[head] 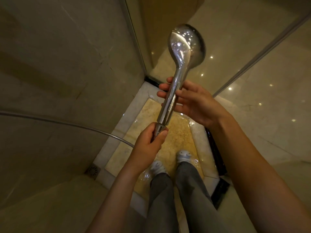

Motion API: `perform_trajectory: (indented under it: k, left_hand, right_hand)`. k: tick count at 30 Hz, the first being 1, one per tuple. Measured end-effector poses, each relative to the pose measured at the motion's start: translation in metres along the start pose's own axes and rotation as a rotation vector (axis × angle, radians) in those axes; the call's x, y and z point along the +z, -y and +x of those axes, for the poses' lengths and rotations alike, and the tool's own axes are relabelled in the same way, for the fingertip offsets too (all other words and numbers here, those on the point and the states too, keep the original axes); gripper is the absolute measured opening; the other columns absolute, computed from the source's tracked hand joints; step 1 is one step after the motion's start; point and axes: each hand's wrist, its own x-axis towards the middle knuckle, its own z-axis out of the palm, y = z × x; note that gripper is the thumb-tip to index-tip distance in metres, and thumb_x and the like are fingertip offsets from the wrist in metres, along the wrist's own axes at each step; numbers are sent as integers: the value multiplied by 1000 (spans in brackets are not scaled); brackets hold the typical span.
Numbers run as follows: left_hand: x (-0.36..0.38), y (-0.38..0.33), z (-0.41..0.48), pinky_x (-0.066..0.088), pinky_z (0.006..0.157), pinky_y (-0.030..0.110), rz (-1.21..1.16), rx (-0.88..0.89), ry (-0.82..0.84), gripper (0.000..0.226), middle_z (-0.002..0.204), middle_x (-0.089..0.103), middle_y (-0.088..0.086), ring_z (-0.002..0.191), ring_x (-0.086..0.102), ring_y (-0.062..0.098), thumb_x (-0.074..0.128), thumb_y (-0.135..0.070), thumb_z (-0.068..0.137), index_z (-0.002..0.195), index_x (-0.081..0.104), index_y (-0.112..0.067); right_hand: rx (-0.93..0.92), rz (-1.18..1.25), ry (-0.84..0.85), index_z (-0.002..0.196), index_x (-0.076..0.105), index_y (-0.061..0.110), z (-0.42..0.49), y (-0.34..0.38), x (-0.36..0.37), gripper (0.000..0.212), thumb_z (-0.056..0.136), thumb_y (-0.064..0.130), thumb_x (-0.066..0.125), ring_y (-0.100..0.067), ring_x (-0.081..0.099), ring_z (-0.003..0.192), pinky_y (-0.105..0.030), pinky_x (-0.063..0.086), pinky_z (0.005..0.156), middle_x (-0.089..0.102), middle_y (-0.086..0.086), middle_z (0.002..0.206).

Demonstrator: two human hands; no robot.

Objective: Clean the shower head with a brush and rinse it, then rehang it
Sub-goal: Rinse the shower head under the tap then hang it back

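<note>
tiled wall (pixel 50 64) left, glass panel (pixel 252 73) right

Wet yellow stone shower floor (pixel 178 132) glistening; two pale slippers (pixel 184 155) standing on it; square drain (pixel 93 170) sitting at left corner.

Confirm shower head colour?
Shiny silver chrome, wet; shower head shows best in the head view.

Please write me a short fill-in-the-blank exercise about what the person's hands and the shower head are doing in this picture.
1. The right hand grips the middle of the shower head by its ____.
2. The left hand pinches the connector where the metal ____ joins the handle.
3. The floor drain sits in the shower floor to the person's ____.
4. The shower floor is ____ with water.

Missing words: handle; hose; left; wet
</note>
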Motion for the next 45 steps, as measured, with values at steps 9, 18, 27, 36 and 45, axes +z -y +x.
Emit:
perform_trajectory:
  k: [9, 18, 27, 36, 45]
  left_hand:
    - [-12, -6, 3, 35, 52, 16, -89, -123, 132, 26, 64, 40, -4, 52, 37, 4, 30, -19, 101, 107, 53, -9]
    - [-4, -5, 1, 31, 48, 19, -35, 7, 83, 19, 62, 39, -3, 51, 36, 4, 40, -15, 97, 92, 55, -25]
    - [9, -4, 6, 31, 45, 14, -95, -32, 49, 18, 54, 40, -11, 46, 34, 0, 39, -15, 97, 100, 57, -13]
    - [-13, -3, 15, 29, 44, 12, 6, 55, 33, 16, 54, 42, -13, 46, 33, 0, 46, -21, 93, 93, 54, -7]
    - [-16, 13, 6, 30, 50, 26, 192, 105, 15, 16, 58, 44, -15, 52, 35, 4, 48, -32, 91, 77, 52, -38]
  right_hand:
    - [-72, -123, -149, 115, 53, 11, -3, -3, 1, 38, 78, 11, 62, -22, 70, 98, -35, 58, 77, 73, -4, 100]
    - [-126, -379, -375, 106, 50, 24, -3, 0, 7, 37, 78, 16, 72, -7, 68, 80, -24, 56, 68, 62, 4, 88]
    - [-62, -185, -216, 109, 48, 10, 2, 10, 11, 15, 94, 12, 50, -22, 66, 91, -37, 54, 84, 66, -8, 98]
    - [-49, -415, -194, 117, 52, 9, -1, 17, 3, 33, 86, 13, 63, -23, 70, 101, -36, 57, 85, 72, -10, 107]
    - [-106, -639, -542, 95, 57, 13, 6, -15, 13, 30, 81, 34, 73, -25, 66, 81, -45, 58, 73, 64, -14, 87]
